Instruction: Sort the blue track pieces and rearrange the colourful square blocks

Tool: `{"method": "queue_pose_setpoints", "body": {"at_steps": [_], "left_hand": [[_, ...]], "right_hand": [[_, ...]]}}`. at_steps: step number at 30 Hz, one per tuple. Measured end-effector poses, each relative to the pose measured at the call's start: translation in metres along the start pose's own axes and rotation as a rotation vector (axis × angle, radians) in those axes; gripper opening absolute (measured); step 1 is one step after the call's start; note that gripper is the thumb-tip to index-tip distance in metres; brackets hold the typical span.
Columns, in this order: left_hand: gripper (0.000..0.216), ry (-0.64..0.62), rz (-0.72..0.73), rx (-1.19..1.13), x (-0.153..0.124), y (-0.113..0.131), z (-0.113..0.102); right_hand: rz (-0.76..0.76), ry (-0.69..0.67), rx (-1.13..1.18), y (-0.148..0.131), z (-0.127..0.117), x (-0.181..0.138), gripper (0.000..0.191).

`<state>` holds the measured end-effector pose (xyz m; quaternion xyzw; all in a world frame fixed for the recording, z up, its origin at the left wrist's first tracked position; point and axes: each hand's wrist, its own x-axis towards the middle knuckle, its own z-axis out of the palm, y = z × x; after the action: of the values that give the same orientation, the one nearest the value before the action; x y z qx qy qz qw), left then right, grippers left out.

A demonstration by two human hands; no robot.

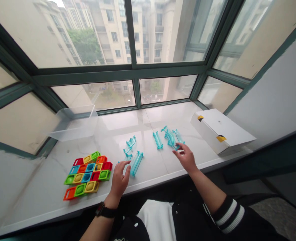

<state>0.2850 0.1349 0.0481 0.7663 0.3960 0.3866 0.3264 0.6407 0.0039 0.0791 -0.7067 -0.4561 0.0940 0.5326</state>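
Left hand (pixel 119 180) low over the white marble window sill (pixel 158 115), black watch (pixel 105 210) on the wrist, fingers (pixel 126 174) spread and slightly curled, pinching nothing, just beside a straight clear-teal plastic tube piece (pixel 137 163). Right hand (pixel 186 157) farther along the sill, fingers (pixel 180 149) spread, also empty, right by a cluster of curved clear-teal track pieces (pixel 170 138); contact with the cluster impossible to tell from this angle. Between the hands, a smaller curved teal piece (pixel 130 146) lying on the sill, near the left hand's fingertips. Short straight teal piece (pixel 157 140) lying apart, just left of the cluster. Left of all this, flat grid of red, yellow, green and blue plastic blocks (pixel 87 175) on the sill. Clear plastic tub (pixel 74 123) behind the blocks, against the window. White box with yellow-and-black tape (pixel 220 130) at the sill's right end.
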Motion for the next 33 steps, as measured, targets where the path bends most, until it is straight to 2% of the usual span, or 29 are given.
{"method": "queue_pose_setpoints", "body": {"at_steps": [3, 7, 10, 14, 22, 33], "left_hand": [[0.034, 0.036, 0.105, 0.192, -0.020, -0.023, 0.002], [0.037, 0.040, 0.121, 0.247, -0.038, -0.046, 0.015], [0.037, 0.055, 0.109, 0.269, -0.040, -0.052, 0.020], [0.035, 0.057, 0.089, 0.267, -0.039, -0.052, 0.020], [0.030, 0.031, 0.083, 0.262, -0.039, -0.051, 0.020], [0.029, 0.026, 0.061, 0.230, -0.038, -0.048, 0.020]], "right_hand": [[0.055, 0.167, -0.150, 0.028, -0.029, 0.022, 0.060], [0.219, 0.199, -0.337, 0.067, -0.048, 0.049, 0.064], [0.285, 0.152, -0.420, 0.090, -0.048, 0.067, 0.061], [0.307, 0.094, -0.477, 0.111, -0.034, 0.084, 0.055], [0.373, 0.021, -0.620, 0.128, -0.011, 0.096, 0.051], [0.425, -0.025, -0.677, 0.130, -0.005, 0.097, 0.049]]}}
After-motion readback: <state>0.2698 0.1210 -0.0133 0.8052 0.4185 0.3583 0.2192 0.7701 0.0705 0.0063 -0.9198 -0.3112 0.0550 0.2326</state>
